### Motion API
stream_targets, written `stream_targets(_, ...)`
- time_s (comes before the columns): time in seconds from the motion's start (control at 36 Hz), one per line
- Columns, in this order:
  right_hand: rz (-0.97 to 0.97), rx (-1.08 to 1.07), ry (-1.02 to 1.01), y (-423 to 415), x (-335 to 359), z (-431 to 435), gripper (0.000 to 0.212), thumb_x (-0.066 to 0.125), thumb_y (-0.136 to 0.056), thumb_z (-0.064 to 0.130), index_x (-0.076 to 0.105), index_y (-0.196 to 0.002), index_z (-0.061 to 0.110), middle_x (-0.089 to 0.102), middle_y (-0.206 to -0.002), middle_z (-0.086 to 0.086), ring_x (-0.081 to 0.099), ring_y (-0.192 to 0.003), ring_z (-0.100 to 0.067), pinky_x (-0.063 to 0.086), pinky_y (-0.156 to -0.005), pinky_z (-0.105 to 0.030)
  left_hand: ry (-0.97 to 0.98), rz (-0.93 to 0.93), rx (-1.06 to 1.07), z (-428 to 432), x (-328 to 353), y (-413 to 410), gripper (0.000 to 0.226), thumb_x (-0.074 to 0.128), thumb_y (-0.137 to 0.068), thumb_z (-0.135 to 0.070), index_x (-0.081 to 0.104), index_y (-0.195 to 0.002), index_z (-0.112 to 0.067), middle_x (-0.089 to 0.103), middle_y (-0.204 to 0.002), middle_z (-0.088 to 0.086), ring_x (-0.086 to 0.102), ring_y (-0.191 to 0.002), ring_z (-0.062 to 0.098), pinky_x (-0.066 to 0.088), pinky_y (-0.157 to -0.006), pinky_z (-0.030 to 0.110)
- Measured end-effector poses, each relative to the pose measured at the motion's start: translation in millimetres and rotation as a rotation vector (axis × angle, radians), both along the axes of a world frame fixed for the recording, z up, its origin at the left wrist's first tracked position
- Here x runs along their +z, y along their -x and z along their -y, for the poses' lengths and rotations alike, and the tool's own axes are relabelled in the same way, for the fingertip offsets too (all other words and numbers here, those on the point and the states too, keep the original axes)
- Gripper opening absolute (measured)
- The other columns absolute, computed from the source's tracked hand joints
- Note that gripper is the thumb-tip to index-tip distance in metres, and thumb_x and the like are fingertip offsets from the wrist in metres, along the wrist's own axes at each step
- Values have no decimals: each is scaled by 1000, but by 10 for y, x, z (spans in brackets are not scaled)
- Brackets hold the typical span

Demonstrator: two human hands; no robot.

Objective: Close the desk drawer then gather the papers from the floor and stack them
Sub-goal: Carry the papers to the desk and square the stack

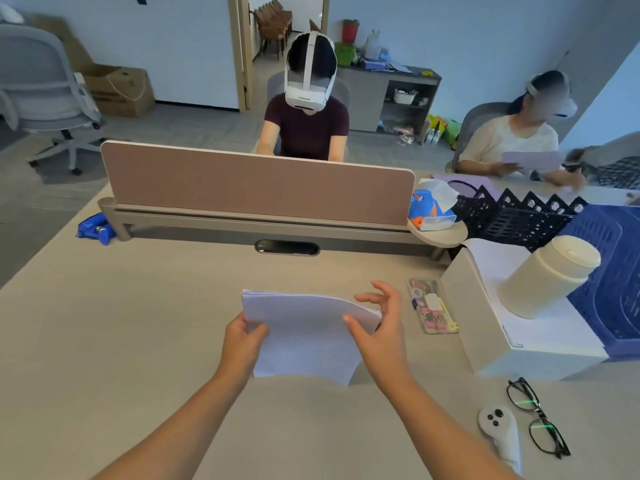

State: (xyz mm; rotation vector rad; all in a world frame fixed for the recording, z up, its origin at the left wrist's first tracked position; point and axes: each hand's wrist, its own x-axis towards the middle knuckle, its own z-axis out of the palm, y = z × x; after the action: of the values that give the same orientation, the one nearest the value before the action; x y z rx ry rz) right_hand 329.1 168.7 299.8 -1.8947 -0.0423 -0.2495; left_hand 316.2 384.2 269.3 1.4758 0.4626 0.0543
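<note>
A stack of white papers [304,332] is held just above the beige desk [138,341], in front of me at the centre. My left hand [242,341] grips the stack's left edge, thumb on top. On the right edge, my right hand [377,327] has its thumb on the top sheet and its fingers spread behind the edge. The near edge of the stack bends down a little. No drawer and no floor papers are in view.
A white box [491,344] with a cream jar [547,275] stands at the right, beside a blue crate [616,278]. A clear clip case [433,306], glasses [538,417] and a white controller [500,434] lie to the right. A brown divider [256,183] crosses the desk; two people sit beyond it.
</note>
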Motion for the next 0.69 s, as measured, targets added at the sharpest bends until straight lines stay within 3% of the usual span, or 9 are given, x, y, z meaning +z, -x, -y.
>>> stream_targets(0.06,-157,-11,-123,-35,-97,13,55,76,-75,11,49,-120,28,63,-95,13,63,-88,-3,52,-75,-21,-2,-22,7,16,-64,-6,26,49,-60,-9,63,-81,-15,64,-75,5,59,-65,20,44,-59,27)
stream_targets(0.17,-440,33,-199,-143,-316,54,29,79,-73,9,67,-99,13,74,-95,-6,71,-87,-22,55,-70,-28,-44,-61,15,32,-172,-51,25,47,-58,-9,61,-76,-18,63,-73,4,57,-66,20,43,-61,28)
stream_targets(0.31,-655,81,-142,-174,-608,111,20,75,-74,2,69,-79,20,73,-81,-1,69,-79,-22,55,-74,-33,-105,-149,-61,16,-395,-112,27,49,-70,4,62,-77,-19,63,-74,2,59,-71,21,45,-64,28)
stream_targets(0.42,-697,36,-115,-188,-818,80,24,76,-72,-3,68,-70,20,71,-70,4,67,-72,-21,53,-59,-23,-162,-204,-137,1,-564,-124,30,46,-57,-4,66,-73,-21,65,-70,-3,60,-70,19,47,-65,28)
stream_targets(0.53,-702,3,-128,-223,-898,2,31,74,-71,-9,66,-64,20,67,-49,14,65,-55,-7,50,-47,-13,-127,-183,-91,64,-621,-146,22,64,-61,-6,68,-75,-23,71,-63,-13,63,-73,16,49,-65,26)
stream_targets(0.61,-702,-17,-144,-271,-930,-19,25,75,-72,-6,67,-69,18,72,-65,3,65,-67,-21,51,-56,-22,-100,-141,-87,76,-687,-168,26,73,-66,-8,69,-83,-28,73,-69,-19,67,-80,17,53,-75,31)
stream_targets(0.69,-722,-17,-149,-293,-895,-32,17,76,-74,4,69,-88,11,71,-86,-6,66,-75,-21,50,-61,-28,-107,-145,-78,47,-725,-200,25,68,-82,-2,68,-98,-21,72,-91,-6,67,-88,19,51,-79,30)
